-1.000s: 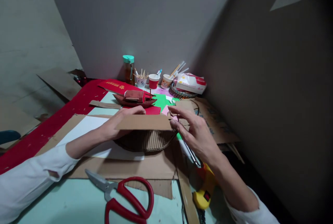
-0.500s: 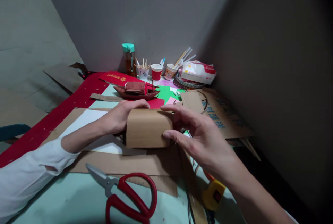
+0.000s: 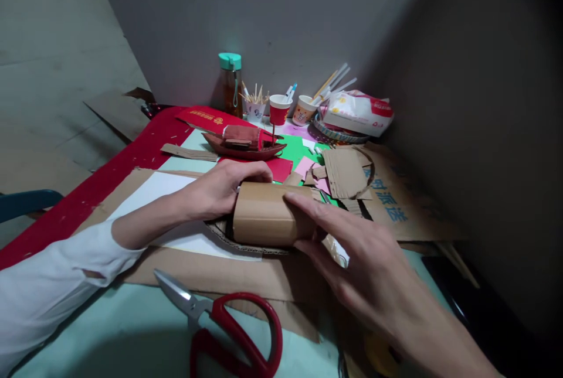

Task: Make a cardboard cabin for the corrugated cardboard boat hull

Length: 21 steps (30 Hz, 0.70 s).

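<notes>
A curved piece of brown cardboard (image 3: 266,214), bent like a boat's canopy, sits over a cardboard base (image 3: 224,234) whose corrugated edge shows below it. My left hand (image 3: 217,190) grips the left back side, its fingertips partly hidden behind the piece. With thumb and fingers closed on the right end is my right hand (image 3: 356,249). White paper (image 3: 173,240) and flat cardboard (image 3: 206,269) lie underneath. Red-handled scissors (image 3: 246,331) rest in front, blades pointing to the upper left.
A reddish-brown model boat (image 3: 244,142) stands behind my hands. Farther back are a bottle (image 3: 231,88), a red paper cup (image 3: 280,111) with pens, cups of sticks, and a tissue pack (image 3: 356,111). Cardboard scraps (image 3: 345,170) lie to the right. A yellow tape measure (image 3: 380,354) is partly hidden.
My right hand has shifted, its fingers now over the top right of the curved cardboard. The piece has tilted slightly, and the base's edge shows more. The whole view has shifted.
</notes>
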Each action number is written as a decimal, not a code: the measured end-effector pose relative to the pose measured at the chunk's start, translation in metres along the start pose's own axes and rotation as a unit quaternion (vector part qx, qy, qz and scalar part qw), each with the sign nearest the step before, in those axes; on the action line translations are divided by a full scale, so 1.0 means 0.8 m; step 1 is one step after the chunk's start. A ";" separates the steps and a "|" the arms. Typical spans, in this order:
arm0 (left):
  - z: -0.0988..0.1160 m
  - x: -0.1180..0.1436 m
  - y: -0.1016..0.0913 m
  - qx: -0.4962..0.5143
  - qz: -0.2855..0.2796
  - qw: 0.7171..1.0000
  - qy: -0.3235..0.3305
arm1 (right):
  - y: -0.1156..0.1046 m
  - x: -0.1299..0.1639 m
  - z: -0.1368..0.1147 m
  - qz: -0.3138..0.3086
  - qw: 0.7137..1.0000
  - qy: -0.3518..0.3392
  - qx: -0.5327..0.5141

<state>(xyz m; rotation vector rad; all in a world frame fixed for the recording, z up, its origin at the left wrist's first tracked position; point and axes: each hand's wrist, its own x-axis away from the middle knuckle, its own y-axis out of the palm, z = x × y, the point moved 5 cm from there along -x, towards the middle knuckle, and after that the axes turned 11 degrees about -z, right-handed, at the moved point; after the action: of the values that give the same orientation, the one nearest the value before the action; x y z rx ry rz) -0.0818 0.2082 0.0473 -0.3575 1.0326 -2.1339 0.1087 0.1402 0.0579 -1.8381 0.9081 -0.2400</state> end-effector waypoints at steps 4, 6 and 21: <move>-0.004 -0.001 0.002 0.027 -0.012 0.999 -0.015 | 0.002 0.003 0.000 -0.009 1.000 0.009 0.016; -0.008 -0.001 0.003 0.047 -0.015 0.998 -0.025 | 0.003 0.005 0.003 -0.010 1.000 0.013 0.021; 0.005 0.097 -0.012 -0.047 0.271 0.950 -0.150 | -0.005 0.003 0.014 -0.002 0.999 0.005 0.038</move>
<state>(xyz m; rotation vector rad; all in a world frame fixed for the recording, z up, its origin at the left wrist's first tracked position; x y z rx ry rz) -0.1385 0.1542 0.0523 -0.3776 0.9246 -1.4901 0.1181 0.1475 0.0560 -1.7694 0.8907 -0.2842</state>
